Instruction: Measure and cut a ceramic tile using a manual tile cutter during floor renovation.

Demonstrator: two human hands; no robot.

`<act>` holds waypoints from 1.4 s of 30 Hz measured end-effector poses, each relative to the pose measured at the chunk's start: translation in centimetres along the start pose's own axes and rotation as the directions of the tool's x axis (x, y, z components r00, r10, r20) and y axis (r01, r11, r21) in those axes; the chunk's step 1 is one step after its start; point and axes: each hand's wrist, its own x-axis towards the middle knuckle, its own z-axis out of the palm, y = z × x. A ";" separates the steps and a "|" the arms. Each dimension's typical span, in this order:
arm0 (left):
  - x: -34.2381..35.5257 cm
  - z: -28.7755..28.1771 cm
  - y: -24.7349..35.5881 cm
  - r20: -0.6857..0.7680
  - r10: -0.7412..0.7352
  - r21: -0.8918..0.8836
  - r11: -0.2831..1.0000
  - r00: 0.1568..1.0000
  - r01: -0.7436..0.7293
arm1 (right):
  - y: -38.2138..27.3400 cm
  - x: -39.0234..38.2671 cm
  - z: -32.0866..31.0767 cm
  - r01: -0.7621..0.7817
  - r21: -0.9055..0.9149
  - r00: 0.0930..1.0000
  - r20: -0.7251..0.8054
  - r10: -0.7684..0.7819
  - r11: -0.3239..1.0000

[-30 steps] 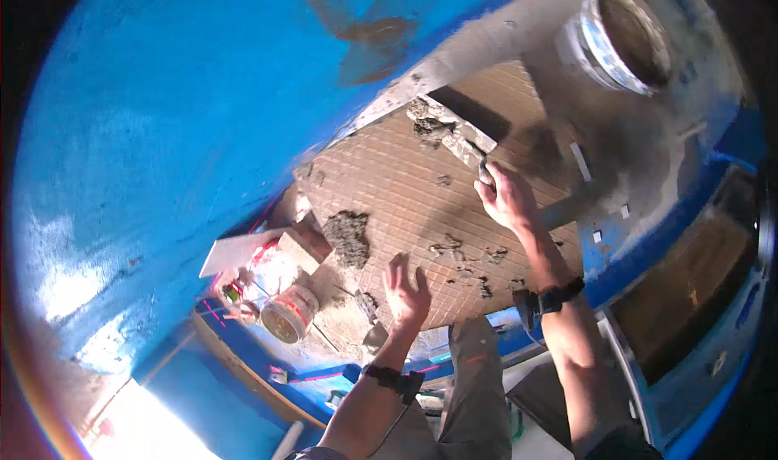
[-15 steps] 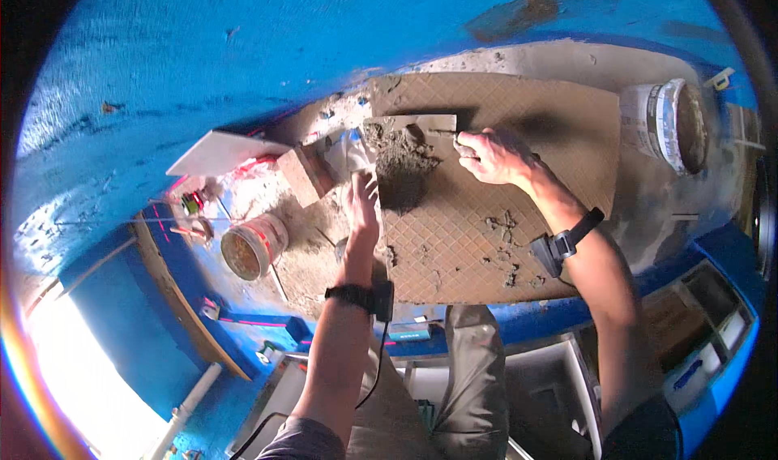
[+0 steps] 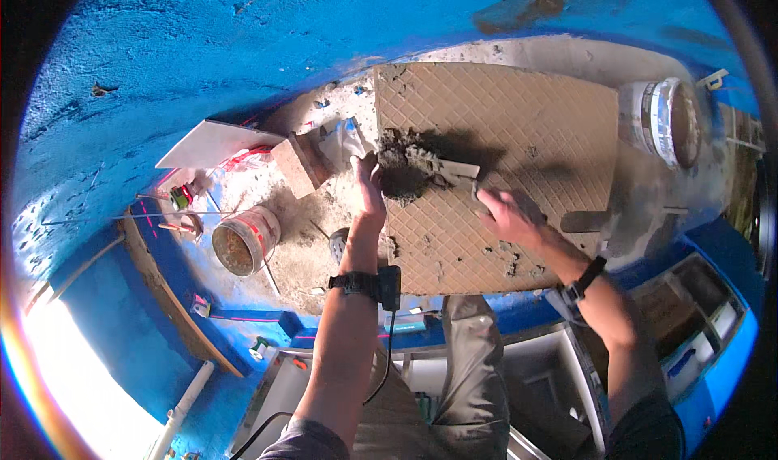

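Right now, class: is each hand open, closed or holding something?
Left hand: open, beside the left edge of the ridged tile; contact cannot be told.
Right hand: closed, holding the trowel by its handle.

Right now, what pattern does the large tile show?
The large tile shows a tan crisscross grid, best in the head view.

The big tile (image 3: 486,103) looks dull, with criss-cross ridges all over, the mud (image 3: 403,166) is rough and lumpy, the trowel (image 3: 460,169) looks like flat metal, the wall (image 3: 284,30) has bumpy paint, and the trousers (image 3: 474,355) are wrinkly cloth.
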 end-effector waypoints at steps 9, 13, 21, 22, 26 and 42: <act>-1.1 3.8 0.9 0.245 0.427 0.657 0.586 0.870 -0.473 | -1.7 -10.3 -2.2 -0.007 -0.448 0.990 -0.128 -0.056 0.894; -2.0 2.5 0.3 0.241 0.449 0.680 0.554 0.860 -0.480 | -0.7 -7.6 -3.7 -0.111 -0.230 0.949 -0.314 0.034 0.967; -9.6 3.4 -2.8 0.726 0.425 0.609 -0.032 0.540 -0.793 | 3.9 6.9 -6.4 -0.031 0.145 0.993 -0.112 0.047 0.989; -10.6 2.9 -3.1 0.710 0.458 0.592 0.023 0.535 -0.806 | 3.2 7.1 -5.8 -0.033 0.152 0.993 -0.109 0.050 0.988; -12.3 -1.8 -5.6 0.240 0.718 0.812 0.221 0.654 -0.541 | 2.7 3.9 -0.9 0.192 0.272 0.981 -0.025 -0.193 0.943; -13.3 -5.9 -9.5 -0.262 -0.058 0.574 0.793 0.963 0.204 | -7.6 -20.5 6.9 -0.309 -0.107 0.905 -0.339 0.257 0.945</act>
